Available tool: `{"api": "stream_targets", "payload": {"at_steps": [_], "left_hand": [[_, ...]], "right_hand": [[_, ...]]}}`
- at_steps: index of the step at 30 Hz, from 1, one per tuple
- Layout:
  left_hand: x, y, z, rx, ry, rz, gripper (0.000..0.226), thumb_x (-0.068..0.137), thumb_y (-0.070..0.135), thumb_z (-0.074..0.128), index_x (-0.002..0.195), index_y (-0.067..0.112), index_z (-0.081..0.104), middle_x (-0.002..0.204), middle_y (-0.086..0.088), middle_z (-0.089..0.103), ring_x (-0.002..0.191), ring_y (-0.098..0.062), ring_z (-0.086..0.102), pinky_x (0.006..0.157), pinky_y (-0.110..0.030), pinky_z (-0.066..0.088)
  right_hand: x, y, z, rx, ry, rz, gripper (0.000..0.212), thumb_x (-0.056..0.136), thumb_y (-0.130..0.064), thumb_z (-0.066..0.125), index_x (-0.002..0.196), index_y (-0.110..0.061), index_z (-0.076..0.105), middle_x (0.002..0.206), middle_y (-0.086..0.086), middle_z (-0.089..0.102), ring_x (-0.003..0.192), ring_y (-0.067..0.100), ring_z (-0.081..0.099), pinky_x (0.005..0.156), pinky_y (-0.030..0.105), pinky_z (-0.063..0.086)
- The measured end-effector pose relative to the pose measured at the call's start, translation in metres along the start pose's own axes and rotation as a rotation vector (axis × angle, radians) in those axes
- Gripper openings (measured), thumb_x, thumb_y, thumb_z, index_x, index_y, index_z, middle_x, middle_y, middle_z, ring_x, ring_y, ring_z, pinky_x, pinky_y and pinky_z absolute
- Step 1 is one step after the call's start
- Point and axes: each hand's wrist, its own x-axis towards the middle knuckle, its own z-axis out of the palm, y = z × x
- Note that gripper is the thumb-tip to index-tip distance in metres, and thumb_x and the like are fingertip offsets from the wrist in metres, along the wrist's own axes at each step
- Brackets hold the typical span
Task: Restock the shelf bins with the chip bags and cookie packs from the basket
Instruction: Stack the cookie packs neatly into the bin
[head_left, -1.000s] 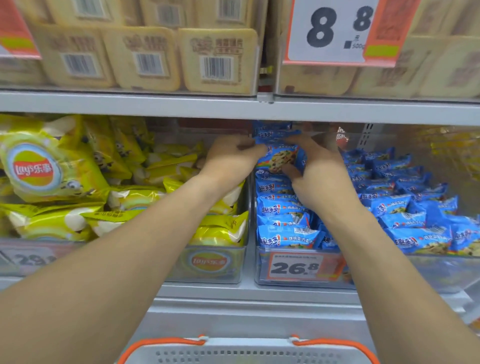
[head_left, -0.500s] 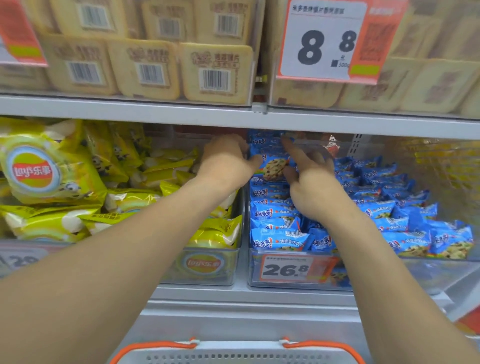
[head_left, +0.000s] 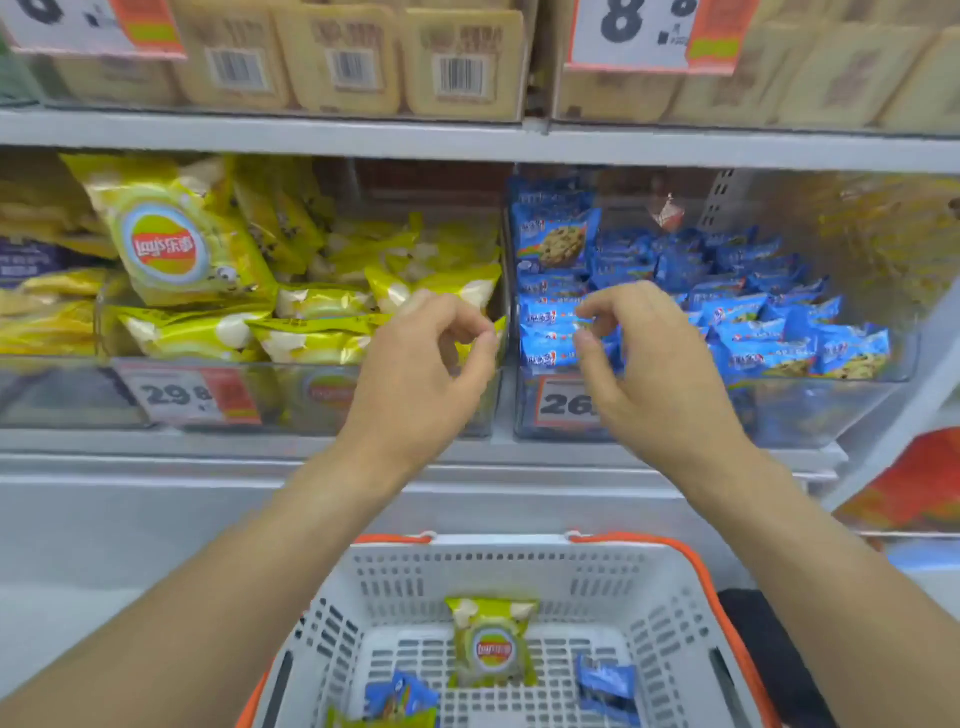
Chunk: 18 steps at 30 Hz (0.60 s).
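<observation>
Grey shelf (head_left: 260, 441) carrying two clear bins side by side: chip-bag bin (head_left: 311, 400) left, cookie-pack bin (head_left: 831, 405) right.

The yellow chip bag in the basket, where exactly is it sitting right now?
The yellow chip bag lies near the middle of the white basket floor in the head view, between a blue cookie pack on its right and another at lower left.

Grey metal shelf rail (head_left: 311, 137) runs across the upper view, store shelving. Above it, rows of tan packs (head_left: 343, 67) with barcode labels, behind clear fronts. Two white-and-orange price signs hang there: one far left (head_left: 93, 26), one right of centre (head_left: 654, 34) reading 8-something. Lower shelf edge (head_left: 156, 462) pale grey, plain panel beneath. At far right, a slanted grey upright (head_left: 893, 415); red-orange packaging (head_left: 914, 488) behind it, blurred. Light even, flat, no hard shadows.
</observation>
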Motion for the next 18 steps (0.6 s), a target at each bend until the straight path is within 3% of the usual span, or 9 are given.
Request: {"api": "stream_targets", "payload": {"at_steps": [2,5,7,9,13,15,18], "left_hand": [[-0.042,-0.007,-0.006,-0.023,-0.123,-0.033,0.004,0.083,0.018,0.063,0.082,0.016,0.066,0.076,0.009,0.057,0.068,-0.003,0.053,0.064,-0.01,0.036],[-0.106,-0.029,-0.008,0.007,-0.35,-0.185,0.003,0.083,0.023,0.061,0.082,0.024,0.064,0.075,0.011,0.057,0.068,-0.009,0.056,0.063,-0.013,0.037],[-0.149,-0.048,-0.007,0.057,-0.523,-0.322,0.002,0.088,0.024,0.063,0.088,0.024,0.065,0.081,0.009,0.061,0.069,-0.008,0.056,0.065,-0.018,0.04],[-0.192,-0.069,-0.005,0.142,-0.743,-0.443,0.012,0.092,0.026,0.063,0.102,0.019,0.066,0.096,0.003,0.064,0.076,-0.006,0.054,0.072,-0.019,0.041],[-0.263,-0.098,-0.002,0.299,-1.189,-0.678,0.051,0.096,0.044,0.056,0.139,0.017,0.047,0.134,-0.006,0.048,0.12,-0.022,0.051,0.099,-0.031,0.042],[-0.287,-0.104,0.0,0.334,-1.272,-0.733,0.063,0.097,0.043,0.052,0.152,0.019,0.033,0.142,-0.009,0.04,0.132,-0.027,0.043,0.105,-0.034,0.039],[-0.312,-0.111,0.001,0.371,-1.281,-0.718,0.066,0.096,0.043,0.05,0.155,0.029,0.024,0.154,-0.008,0.029,0.143,-0.029,0.029,0.113,-0.037,0.033]], "right_hand": [[-0.034,-0.018,0.01,0.09,-0.082,-0.031,0.012,0.09,-0.012,0.061,0.101,-0.012,0.062,0.091,-0.002,0.057,0.08,0.005,0.051,0.074,0.027,0.04],[-0.087,-0.036,0.042,0.173,-0.397,-0.001,0.014,0.09,-0.019,0.059,0.104,-0.021,0.06,0.088,-0.014,0.052,0.07,-0.01,0.044,0.067,0.022,0.031],[-0.123,-0.041,0.069,0.184,-0.632,0.013,0.016,0.091,-0.022,0.056,0.107,-0.024,0.06,0.093,-0.012,0.057,0.073,-0.002,0.048,0.07,0.027,0.036],[-0.158,-0.043,0.096,0.17,-0.841,0.049,0.018,0.092,-0.022,0.054,0.109,-0.025,0.059,0.102,-0.007,0.06,0.091,0.014,0.058,0.077,0.031,0.043],[-0.222,-0.04,0.137,0.133,-1.189,0.176,0.025,0.094,-0.022,0.055,0.118,-0.02,0.056,0.117,0.004,0.06,0.107,0.025,0.057,0.082,0.032,0.044],[-0.245,-0.041,0.154,0.127,-1.327,0.294,0.033,0.094,-0.021,0.058,0.126,-0.016,0.052,0.123,0.009,0.059,0.11,0.027,0.058,0.087,0.036,0.049],[-0.274,-0.041,0.175,0.139,-1.422,0.478,0.041,0.094,-0.02,0.061,0.132,-0.012,0.049,0.129,0.013,0.056,0.115,0.03,0.056,0.093,0.039,0.049]]}}
